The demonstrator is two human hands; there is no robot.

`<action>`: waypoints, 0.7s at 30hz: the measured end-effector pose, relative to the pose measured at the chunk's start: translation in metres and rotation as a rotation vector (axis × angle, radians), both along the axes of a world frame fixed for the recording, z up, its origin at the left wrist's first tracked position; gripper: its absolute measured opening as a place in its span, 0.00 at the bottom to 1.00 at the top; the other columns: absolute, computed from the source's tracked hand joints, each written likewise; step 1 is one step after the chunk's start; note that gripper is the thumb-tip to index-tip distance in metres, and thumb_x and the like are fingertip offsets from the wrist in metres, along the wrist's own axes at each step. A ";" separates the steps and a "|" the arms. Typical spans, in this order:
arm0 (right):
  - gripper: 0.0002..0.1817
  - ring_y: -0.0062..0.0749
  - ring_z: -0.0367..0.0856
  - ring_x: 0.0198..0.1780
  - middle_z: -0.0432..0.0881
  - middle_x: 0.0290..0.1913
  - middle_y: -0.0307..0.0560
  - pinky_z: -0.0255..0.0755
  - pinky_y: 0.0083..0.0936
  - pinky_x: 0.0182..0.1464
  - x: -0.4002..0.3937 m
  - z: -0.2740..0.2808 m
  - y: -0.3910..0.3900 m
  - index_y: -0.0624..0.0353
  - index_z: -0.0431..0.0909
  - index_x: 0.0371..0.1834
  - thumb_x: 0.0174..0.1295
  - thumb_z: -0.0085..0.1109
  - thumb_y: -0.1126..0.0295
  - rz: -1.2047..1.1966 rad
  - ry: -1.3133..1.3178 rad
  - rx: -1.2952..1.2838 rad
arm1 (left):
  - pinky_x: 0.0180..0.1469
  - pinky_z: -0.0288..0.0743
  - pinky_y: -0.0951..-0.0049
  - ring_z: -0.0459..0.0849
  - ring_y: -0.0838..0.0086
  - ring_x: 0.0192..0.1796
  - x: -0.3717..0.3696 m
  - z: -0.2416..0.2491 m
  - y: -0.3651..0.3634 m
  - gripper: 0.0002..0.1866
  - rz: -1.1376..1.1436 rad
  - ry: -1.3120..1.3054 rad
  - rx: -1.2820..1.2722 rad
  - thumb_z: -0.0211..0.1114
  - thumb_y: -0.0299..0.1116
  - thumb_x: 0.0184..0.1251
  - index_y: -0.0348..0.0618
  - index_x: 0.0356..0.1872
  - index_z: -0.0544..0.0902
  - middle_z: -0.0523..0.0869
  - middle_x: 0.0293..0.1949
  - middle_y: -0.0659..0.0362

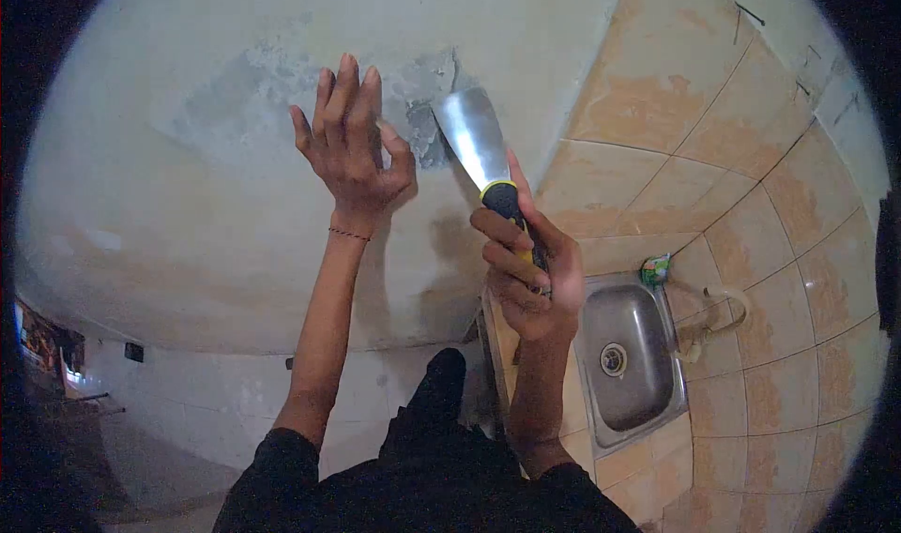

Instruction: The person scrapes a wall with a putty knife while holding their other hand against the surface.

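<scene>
My right hand [530, 270] is wrapped round the black and yellow handle of a putty knife [474, 139]. The shiny metal blade points up and left, its edge at a rough grey patch [427, 134] where the surface of the pale wall [225, 233] is broken. A thin crack runs up from that patch. Left of it, my left hand [355, 144] rests against or just in front of the wall, fingers spread and pointing up, holding nothing. A thin cord is round the left wrist. Smoother grey filler [225, 101] shows farther left on the wall.
Below my right hand, a metal sink [633, 364] is set in a tiled counter [648, 458]. A green packet [655, 269] and a curved tap [730, 308] are beside it. Beige tiles [648, 101] cover the right wall. Dark items [47, 345] stand at the far left.
</scene>
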State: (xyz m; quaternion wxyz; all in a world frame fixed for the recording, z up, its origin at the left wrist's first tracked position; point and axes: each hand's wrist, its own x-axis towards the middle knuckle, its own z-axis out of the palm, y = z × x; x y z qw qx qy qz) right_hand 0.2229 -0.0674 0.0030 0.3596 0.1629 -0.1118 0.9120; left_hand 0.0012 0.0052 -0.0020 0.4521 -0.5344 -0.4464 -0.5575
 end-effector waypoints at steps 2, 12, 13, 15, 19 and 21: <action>0.34 0.17 0.59 0.19 0.63 0.33 0.42 0.58 0.10 0.08 -0.002 -0.004 0.002 0.34 0.42 0.84 0.80 0.44 0.64 -0.009 -0.014 0.009 | 0.83 0.32 0.53 0.65 0.66 0.78 0.001 0.001 0.000 0.32 -0.002 0.005 0.000 0.54 0.34 0.59 0.52 0.70 0.75 0.74 0.73 0.60; 0.30 0.18 0.59 0.19 0.61 0.34 0.43 0.61 0.12 0.09 -0.003 -0.006 0.000 0.35 0.43 0.84 0.82 0.35 0.67 0.013 0.048 -0.024 | 0.83 0.32 0.53 0.65 0.65 0.78 0.001 0.000 0.001 0.32 -0.017 -0.004 0.005 0.54 0.33 0.59 0.52 0.69 0.76 0.74 0.73 0.59; 0.30 0.19 0.59 0.19 0.61 0.34 0.43 0.61 0.12 0.09 -0.003 -0.005 0.001 0.35 0.43 0.84 0.82 0.35 0.67 0.022 0.055 -0.022 | 0.82 0.32 0.53 0.66 0.66 0.78 0.001 0.000 0.000 0.32 -0.023 -0.004 0.004 0.54 0.33 0.59 0.52 0.69 0.76 0.74 0.73 0.59; 0.30 0.19 0.59 0.19 0.61 0.34 0.44 0.61 0.12 0.09 -0.002 -0.005 0.005 0.35 0.44 0.84 0.82 0.34 0.67 0.041 0.060 -0.023 | 0.82 0.32 0.53 0.66 0.66 0.78 0.002 0.000 0.001 0.31 -0.017 -0.013 0.007 0.54 0.33 0.59 0.52 0.69 0.77 0.75 0.72 0.59; 0.30 0.18 0.58 0.19 0.62 0.34 0.44 0.60 0.11 0.09 -0.003 -0.001 0.006 0.34 0.47 0.83 0.82 0.39 0.63 0.037 0.030 -0.005 | 0.82 0.33 0.54 0.66 0.66 0.78 0.002 0.000 0.000 0.31 0.003 -0.007 0.001 0.54 0.34 0.59 0.52 0.69 0.76 0.75 0.72 0.59; 0.29 0.18 0.58 0.19 0.62 0.34 0.43 0.60 0.11 0.09 -0.002 -0.006 0.003 0.34 0.47 0.83 0.82 0.39 0.63 0.030 0.027 -0.016 | 0.82 0.33 0.54 0.66 0.65 0.78 0.000 0.001 0.001 0.32 -0.001 0.001 0.005 0.54 0.34 0.59 0.52 0.69 0.75 0.75 0.72 0.59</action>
